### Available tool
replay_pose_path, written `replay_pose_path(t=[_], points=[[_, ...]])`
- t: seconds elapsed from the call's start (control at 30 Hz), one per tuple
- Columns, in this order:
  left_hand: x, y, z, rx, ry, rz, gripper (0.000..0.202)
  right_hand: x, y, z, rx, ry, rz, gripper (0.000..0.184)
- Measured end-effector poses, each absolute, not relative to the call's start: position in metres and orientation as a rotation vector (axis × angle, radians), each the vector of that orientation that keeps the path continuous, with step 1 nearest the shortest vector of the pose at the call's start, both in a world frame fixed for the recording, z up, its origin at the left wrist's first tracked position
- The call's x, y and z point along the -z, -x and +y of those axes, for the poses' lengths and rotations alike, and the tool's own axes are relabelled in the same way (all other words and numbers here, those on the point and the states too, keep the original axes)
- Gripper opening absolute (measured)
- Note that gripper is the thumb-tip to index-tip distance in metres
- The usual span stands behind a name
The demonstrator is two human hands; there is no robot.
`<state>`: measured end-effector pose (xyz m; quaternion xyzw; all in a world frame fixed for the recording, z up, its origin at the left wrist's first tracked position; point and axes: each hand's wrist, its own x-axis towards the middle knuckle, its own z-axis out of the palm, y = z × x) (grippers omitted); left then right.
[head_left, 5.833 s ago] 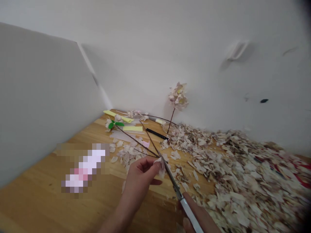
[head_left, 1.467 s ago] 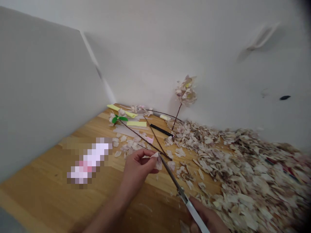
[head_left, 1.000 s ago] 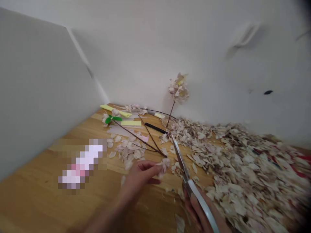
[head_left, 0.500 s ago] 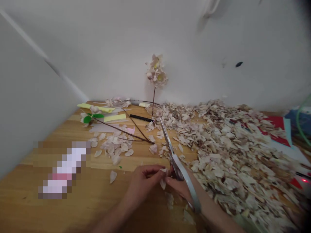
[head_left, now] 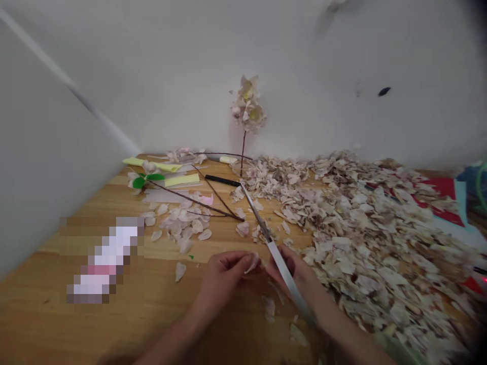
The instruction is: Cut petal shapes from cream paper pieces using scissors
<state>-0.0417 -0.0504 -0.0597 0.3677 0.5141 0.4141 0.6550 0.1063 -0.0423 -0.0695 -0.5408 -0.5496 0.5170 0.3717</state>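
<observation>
Between the thumb and fingers of my left hand (head_left: 224, 274) is a pale, thin petal (head_left: 251, 262). My right hand (head_left: 299, 279) is closed round a pair of scissors (head_left: 280, 263) with light grey handles. Their metal blades point up and to the left, toward a black pen (head_left: 222, 180) on the table, and look closed together. The two hands are a little apart. A few loose petals (head_left: 268, 308) lie on the wood below them.
A large heap of dry petals (head_left: 365, 238) covers the table's right side. Left of centre lie a small petal pile (head_left: 184, 223), a brown twig (head_left: 194, 200) with green leaves, and yellow paper strips (head_left: 182, 179). A flower stem (head_left: 243, 147) leans at the wall.
My hands have drawn apart, and the petal stays in my left hand. The scissors in my right hand have turned, with their tips shifting left. The view has moved slightly.
</observation>
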Motion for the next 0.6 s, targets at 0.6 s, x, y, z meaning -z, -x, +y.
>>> replay_pose_path(t=[0.6], points=[[0.052,0.07,-0.049,-1.479,-1.067,1.288,0.017,0.061,-0.137,-0.048,-1.075,1.523,-2.291,0.041]])
